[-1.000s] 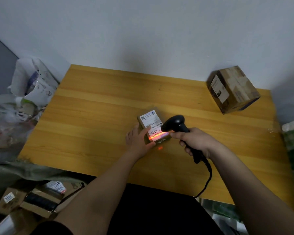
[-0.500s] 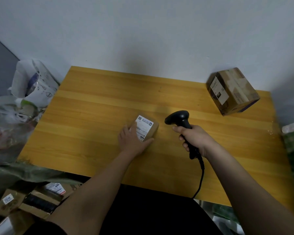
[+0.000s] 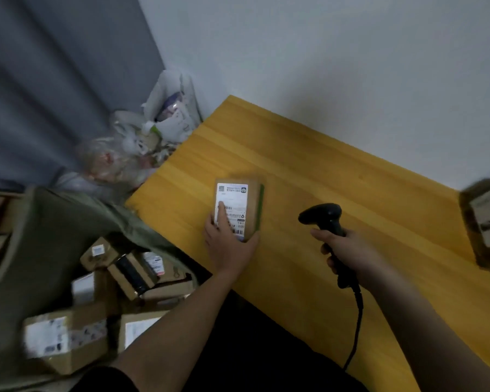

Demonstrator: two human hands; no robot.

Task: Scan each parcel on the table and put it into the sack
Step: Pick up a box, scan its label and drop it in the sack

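A small brown parcel (image 3: 244,199) with a white label faces up over the left part of the wooden table (image 3: 309,171). My left hand (image 3: 228,241) grips its near end, fingers lying on the label. My right hand (image 3: 348,253) holds a black barcode scanner (image 3: 324,217) upright to the right of the parcel, its cable hanging toward me. No red scan light shows. A larger brown parcel (image 3: 487,222) sits at the table's far right, blurred. The open green sack (image 3: 48,222) lies left of the table on the floor, with several labelled boxes (image 3: 136,270) in it.
Clear and white plastic bags (image 3: 142,142) are heaped on the floor past the table's left corner. A grey curtain (image 3: 54,80) hangs at the left and a white wall runs behind the table.
The scan light went off and the scanner drew back to the right. My left hand carried the small parcel leftward, and the view swung left, bringing the sack into sight.
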